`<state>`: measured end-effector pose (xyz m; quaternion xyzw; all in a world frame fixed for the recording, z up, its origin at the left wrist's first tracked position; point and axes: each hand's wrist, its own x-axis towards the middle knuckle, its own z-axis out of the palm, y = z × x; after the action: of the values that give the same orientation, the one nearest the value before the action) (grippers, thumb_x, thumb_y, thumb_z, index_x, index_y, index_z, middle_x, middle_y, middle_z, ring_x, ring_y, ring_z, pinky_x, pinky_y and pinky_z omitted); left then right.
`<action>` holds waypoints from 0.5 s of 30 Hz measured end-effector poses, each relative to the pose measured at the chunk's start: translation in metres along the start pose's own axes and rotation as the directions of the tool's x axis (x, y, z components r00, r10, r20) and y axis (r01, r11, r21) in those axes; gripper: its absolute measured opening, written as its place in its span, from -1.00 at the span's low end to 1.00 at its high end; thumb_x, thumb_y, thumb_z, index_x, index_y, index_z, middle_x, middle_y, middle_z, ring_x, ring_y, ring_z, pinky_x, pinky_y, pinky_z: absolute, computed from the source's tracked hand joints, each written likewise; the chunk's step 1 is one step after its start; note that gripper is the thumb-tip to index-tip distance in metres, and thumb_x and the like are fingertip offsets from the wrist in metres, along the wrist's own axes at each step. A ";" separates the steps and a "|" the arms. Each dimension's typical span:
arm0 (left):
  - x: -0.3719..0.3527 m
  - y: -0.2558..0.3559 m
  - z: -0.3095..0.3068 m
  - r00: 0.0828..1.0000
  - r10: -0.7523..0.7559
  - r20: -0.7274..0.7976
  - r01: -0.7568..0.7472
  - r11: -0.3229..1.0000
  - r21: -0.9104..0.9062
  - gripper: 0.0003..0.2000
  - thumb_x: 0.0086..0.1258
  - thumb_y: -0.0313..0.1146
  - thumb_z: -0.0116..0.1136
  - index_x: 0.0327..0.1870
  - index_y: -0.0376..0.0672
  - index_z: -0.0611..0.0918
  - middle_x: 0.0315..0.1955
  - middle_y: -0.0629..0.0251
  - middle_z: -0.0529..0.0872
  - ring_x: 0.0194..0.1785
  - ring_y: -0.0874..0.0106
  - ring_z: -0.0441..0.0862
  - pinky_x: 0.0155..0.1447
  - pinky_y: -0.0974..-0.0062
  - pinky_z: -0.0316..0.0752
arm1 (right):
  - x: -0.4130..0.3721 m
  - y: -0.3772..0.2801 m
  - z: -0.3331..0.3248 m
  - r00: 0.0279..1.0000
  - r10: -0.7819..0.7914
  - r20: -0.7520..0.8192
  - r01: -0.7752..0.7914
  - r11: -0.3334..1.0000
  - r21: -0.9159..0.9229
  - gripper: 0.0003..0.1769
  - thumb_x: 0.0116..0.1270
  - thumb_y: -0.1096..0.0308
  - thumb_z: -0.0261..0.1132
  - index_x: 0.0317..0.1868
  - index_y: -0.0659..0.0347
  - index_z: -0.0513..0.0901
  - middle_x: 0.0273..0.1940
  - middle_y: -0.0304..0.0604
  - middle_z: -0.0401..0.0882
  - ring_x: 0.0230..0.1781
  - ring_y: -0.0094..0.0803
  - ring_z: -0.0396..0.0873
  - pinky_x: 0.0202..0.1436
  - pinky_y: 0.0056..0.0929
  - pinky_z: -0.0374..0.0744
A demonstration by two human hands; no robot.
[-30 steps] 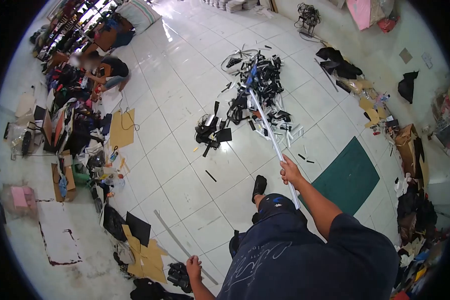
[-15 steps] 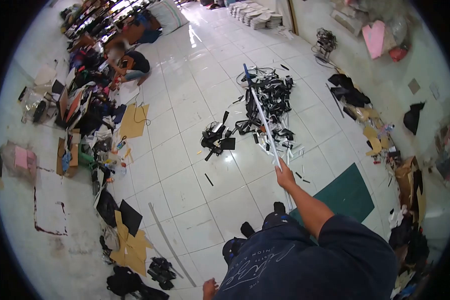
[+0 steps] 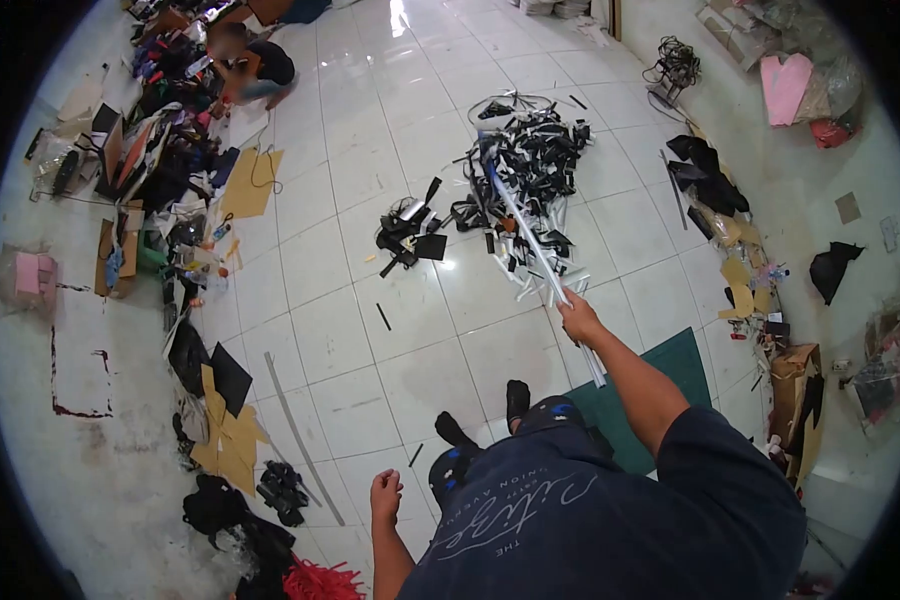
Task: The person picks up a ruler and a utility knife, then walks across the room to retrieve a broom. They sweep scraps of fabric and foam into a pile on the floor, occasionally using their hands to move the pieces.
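Observation:
My right hand [image 3: 578,318] is wrapped round a long pale pole [image 3: 535,240], closed on it near its lower end. The pole slants away to a narrow blue head [image 3: 487,155], which lies over the left side of a large heap of black and white scraps [image 3: 538,165]. To the left of that heap is a smaller pile of black pieces [image 3: 400,238]. My left hand [image 3: 386,494] hangs beside my body over the tiles, fingers loosely bent and apart, with nothing in it.
A dark green mat [image 3: 670,385] lies under my right arm. Clutter and flattened cardboard [image 3: 225,430] line the left wall. A person [image 3: 260,70] squats at the far left. Along the right wall stand bags, a cardboard box [image 3: 798,380] and a wire bundle [image 3: 675,65].
The pole's head has moved from the heap's far left edge nearer to me, onto the scraps. My left hand has come up and forward into fuller view. The whole view has shifted.

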<state>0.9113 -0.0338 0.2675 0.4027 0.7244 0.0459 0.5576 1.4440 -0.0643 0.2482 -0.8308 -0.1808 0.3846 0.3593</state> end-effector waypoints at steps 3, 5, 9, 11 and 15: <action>-0.005 -0.033 0.012 0.992 -0.123 -0.005 0.123 0.992 -0.005 -0.63 0.27 -0.16 0.10 -0.01 -0.20 0.48 -0.27 0.31 0.57 -0.33 0.50 0.53 -0.35 0.54 0.39 | -0.016 0.027 -0.024 0.975 0.138 0.176 -0.135 0.990 -0.029 -0.47 0.32 0.24 0.06 0.30 0.05 0.24 -0.67 -0.25 0.35 -0.78 -0.50 0.29 -0.74 -0.42 0.32; -0.015 -0.057 0.009 0.974 -0.226 0.023 0.226 0.974 0.002 -0.63 0.25 -0.15 0.11 -0.02 -0.19 0.48 -0.26 0.31 0.57 -0.34 0.49 0.54 -0.35 0.51 0.40 | -0.035 0.069 -0.030 0.962 0.178 0.206 -0.170 0.984 -0.055 -0.47 0.32 0.25 0.06 0.29 0.07 0.24 -0.66 -0.24 0.36 -0.77 -0.50 0.30 -0.74 -0.41 0.33; -0.034 -0.070 0.007 0.938 -0.346 0.034 0.337 0.929 0.154 -0.64 0.25 -0.15 0.11 -0.04 -0.17 0.48 -0.26 0.30 0.57 -0.33 0.47 0.54 -0.34 0.48 0.41 | -0.086 0.106 -0.037 0.945 0.302 0.125 -0.309 0.950 0.038 -0.48 0.31 0.26 0.07 0.28 0.10 0.26 -0.61 -0.22 0.37 -0.76 -0.50 0.32 -0.73 -0.42 0.35; -0.029 -0.073 0.003 0.935 -0.353 0.047 0.340 0.924 0.173 -0.65 0.25 -0.15 0.10 -0.03 -0.17 0.48 -0.25 0.30 0.57 -0.33 0.47 0.54 -0.33 0.48 0.41 | -0.113 0.096 -0.040 0.907 0.398 0.138 -0.417 0.895 0.157 -0.47 0.31 0.24 0.06 0.28 0.16 0.24 -0.57 -0.18 0.41 -0.74 -0.48 0.35 -0.70 -0.41 0.39; -0.008 -0.061 0.000 0.951 -0.308 0.038 0.303 0.949 0.087 -0.65 0.27 -0.16 0.09 -0.03 -0.17 0.47 -0.25 0.32 0.57 -0.31 0.48 0.54 -0.31 0.50 0.41 | -0.086 0.197 -0.026 0.937 -0.292 -0.194 0.251 0.945 -0.211 -0.44 0.32 0.21 0.06 0.30 0.15 0.21 -0.57 -0.20 0.39 -0.75 -0.50 0.33 -0.72 -0.42 0.40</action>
<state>0.8789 -0.0801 0.2421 0.3088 0.7647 -0.0804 0.5598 1.4139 -0.2593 0.1587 -0.8650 -0.2874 0.2175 0.3492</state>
